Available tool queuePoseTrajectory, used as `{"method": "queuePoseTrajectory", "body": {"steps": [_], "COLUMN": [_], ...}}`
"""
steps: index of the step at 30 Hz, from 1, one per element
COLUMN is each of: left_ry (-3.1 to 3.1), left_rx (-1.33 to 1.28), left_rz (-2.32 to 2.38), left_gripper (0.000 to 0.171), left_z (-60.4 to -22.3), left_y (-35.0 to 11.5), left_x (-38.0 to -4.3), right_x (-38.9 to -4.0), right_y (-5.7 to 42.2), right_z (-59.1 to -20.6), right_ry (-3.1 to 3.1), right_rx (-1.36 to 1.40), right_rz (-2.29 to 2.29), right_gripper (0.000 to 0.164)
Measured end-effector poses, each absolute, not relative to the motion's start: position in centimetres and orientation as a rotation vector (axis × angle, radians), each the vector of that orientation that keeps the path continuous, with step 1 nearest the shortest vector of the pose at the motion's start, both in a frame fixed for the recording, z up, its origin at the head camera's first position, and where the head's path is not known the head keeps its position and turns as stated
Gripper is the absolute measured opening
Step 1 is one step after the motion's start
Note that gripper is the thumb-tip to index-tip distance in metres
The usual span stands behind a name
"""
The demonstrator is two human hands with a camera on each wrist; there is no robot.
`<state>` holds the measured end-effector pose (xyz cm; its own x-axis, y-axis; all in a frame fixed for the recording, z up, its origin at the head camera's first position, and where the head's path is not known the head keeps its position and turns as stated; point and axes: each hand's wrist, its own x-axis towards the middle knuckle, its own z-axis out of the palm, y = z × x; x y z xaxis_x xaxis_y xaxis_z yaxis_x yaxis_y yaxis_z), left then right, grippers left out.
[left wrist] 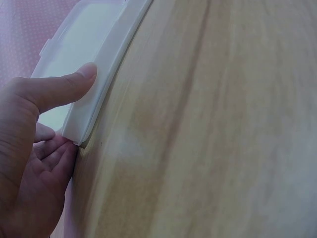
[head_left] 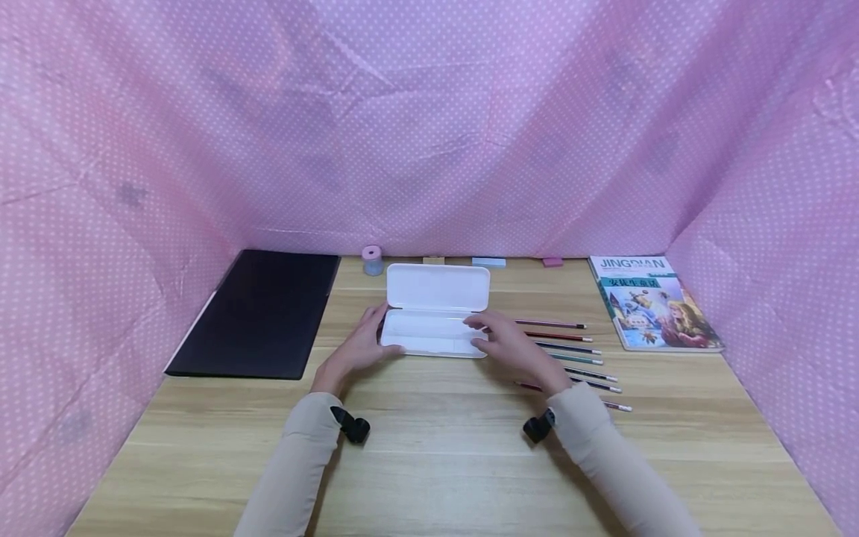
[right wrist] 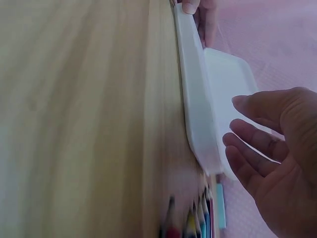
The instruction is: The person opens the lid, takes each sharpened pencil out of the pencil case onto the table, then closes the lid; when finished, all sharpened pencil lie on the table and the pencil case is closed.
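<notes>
A white pencil case lies on the table with its lid standing raised at the back; no pencils show inside it. My left hand grips its left end. In the left wrist view the thumb lies on the front rim while the other fingers bend round the end wall. My right hand hovers over the case's right end, holding nothing. Its fingers are loosely bent and spread from the thumb in the right wrist view. Several pencils lie side by side to the right, some partly hidden by that hand.
On the left lies a black folder. A pink-topped cylinder, a tan block, a light blue block and a pink block line the back edge. A magazine lies at the right. Pink dotted cloth walls the table.
</notes>
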<state>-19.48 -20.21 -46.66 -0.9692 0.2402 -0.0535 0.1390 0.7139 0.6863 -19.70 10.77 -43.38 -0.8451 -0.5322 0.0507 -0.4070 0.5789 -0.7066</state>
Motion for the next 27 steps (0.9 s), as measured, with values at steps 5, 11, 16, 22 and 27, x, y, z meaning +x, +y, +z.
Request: {"method": "queuePoseTrajectory", "body": {"steps": [5,11,16,22,27], "left_ry": [2.780,2.782,2.783,2.793,2.791], "left_rx": [0.309,0.314,0.318,0.329,0.315], "left_rz": [1.092,1.084,1.084,1.089,1.079], "left_gripper": [0.104,0.104,0.104,0.102,0.102], "left_z": [-46.7,-46.7,-46.7,-46.7,-46.7], "left_y": [-20.2,-20.3,-20.3,-20.2,-20.2], "left_x": [-19.5,-19.4,-19.4,-19.4,-19.4], "right_x": [-20.7,-21.7,-22.5,-23.1,-23.2], "right_y": [8.9,7.6,7.3,7.3,7.2], "right_z": [-43.5,-43.5,-43.7,-44.0,-44.2], "right_ry": [2.580,2.553,2.519,2.509,2.507], "right_rx": [-0.716,-0.804,-0.824,-0.775,-0.801], "right_rz": [-1.086,-0.997,-0.989,-0.993,-0.973], "right_gripper": [0.036,0.037,0.039,0.041,0.042]}}
